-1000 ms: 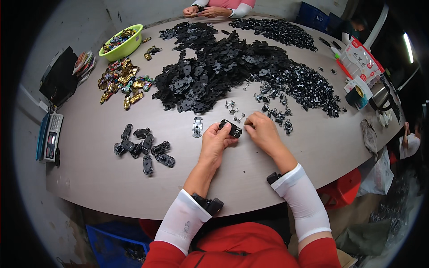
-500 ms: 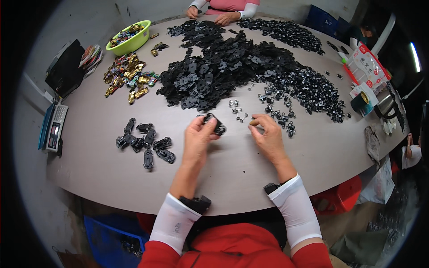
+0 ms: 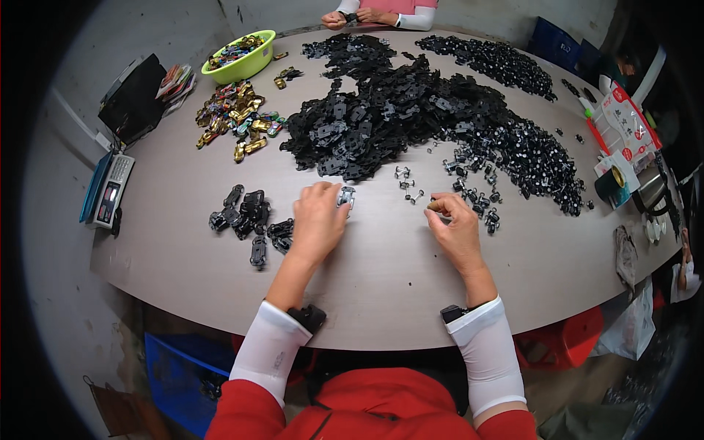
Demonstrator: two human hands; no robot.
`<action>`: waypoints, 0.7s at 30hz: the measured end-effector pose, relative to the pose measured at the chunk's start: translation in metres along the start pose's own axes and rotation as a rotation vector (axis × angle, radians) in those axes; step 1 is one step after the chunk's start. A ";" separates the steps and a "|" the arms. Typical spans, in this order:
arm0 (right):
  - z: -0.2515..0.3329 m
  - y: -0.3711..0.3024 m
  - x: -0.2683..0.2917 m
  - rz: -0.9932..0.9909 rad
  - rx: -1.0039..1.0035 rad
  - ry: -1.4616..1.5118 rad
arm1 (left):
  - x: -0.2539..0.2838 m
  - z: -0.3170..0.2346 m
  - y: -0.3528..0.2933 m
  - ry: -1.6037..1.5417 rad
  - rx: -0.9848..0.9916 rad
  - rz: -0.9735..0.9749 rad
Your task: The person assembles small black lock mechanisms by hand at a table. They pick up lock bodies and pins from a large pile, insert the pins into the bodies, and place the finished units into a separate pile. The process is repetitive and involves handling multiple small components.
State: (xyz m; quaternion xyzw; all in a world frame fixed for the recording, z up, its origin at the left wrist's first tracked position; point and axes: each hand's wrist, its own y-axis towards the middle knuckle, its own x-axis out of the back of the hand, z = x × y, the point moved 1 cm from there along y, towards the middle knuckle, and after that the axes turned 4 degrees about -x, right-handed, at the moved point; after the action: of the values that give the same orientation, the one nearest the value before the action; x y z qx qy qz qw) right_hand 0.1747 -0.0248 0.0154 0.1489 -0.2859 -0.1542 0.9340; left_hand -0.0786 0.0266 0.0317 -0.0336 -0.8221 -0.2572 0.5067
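My left hand [image 3: 317,220] rests on the grey table [image 3: 381,271] with its fingers on a small black and silver part [image 3: 345,196] lying at its fingertips. My right hand [image 3: 452,227] is pinched on a tiny piece at its fingertips, near several small metal axles [image 3: 408,183] and loose black wheels [image 3: 480,202]. A small cluster of finished black pieces [image 3: 249,220] lies just left of my left hand. A big heap of black plastic parts [image 3: 389,121] lies beyond both hands.
A green bowl [image 3: 239,57] and scattered gold and coloured pieces [image 3: 235,121] sit far left. A scale [image 3: 108,192] and a black case [image 3: 132,99] lie at the left edge. Boxes and a cup [image 3: 612,183] stand right. Another person's hands [image 3: 359,15] work at the far side.
My hands were together on one black part; they have moved apart. The left hand carried the part leftward and down to the table, the right hand went right toward the small axles.
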 end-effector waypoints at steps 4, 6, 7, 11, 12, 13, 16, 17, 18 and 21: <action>0.001 0.000 0.000 0.033 -0.021 0.036 | -0.018 -0.002 0.016 0.112 0.098 0.167; 0.002 0.000 -0.001 0.048 -0.021 0.054 | -0.025 0.009 0.017 0.042 0.110 0.130; 0.003 0.000 -0.002 0.051 -0.012 0.060 | -0.026 0.011 0.016 -0.026 0.141 0.129; 0.006 -0.003 -0.006 0.066 0.128 0.062 | -0.026 0.003 0.016 -0.330 0.216 0.202; 0.009 -0.004 -0.006 0.076 0.151 0.068 | -0.026 -0.003 0.018 -0.414 0.219 0.242; 0.014 -0.005 -0.007 0.085 0.173 0.073 | -0.026 -0.009 0.019 -0.702 0.350 0.254; 0.021 -0.008 -0.008 0.094 0.253 0.073 | -0.030 -0.028 0.015 -1.384 0.626 0.275; 0.023 -0.009 -0.009 0.091 0.260 0.081 | -0.034 -0.034 0.014 -1.493 0.635 0.281; 0.025 -0.010 -0.010 0.090 0.269 0.092 | -0.036 -0.039 0.012 -1.600 0.645 0.283; 0.026 -0.010 -0.010 0.106 0.271 0.068 | -0.040 -0.055 0.010 -1.671 0.675 0.285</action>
State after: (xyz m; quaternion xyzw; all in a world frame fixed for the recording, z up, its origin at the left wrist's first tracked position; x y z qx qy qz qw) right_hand 0.1492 -0.0348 0.0275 0.2634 -0.2800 -0.0597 0.9212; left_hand -0.0113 0.0181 0.0210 -0.1600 -0.9413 0.1701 -0.2437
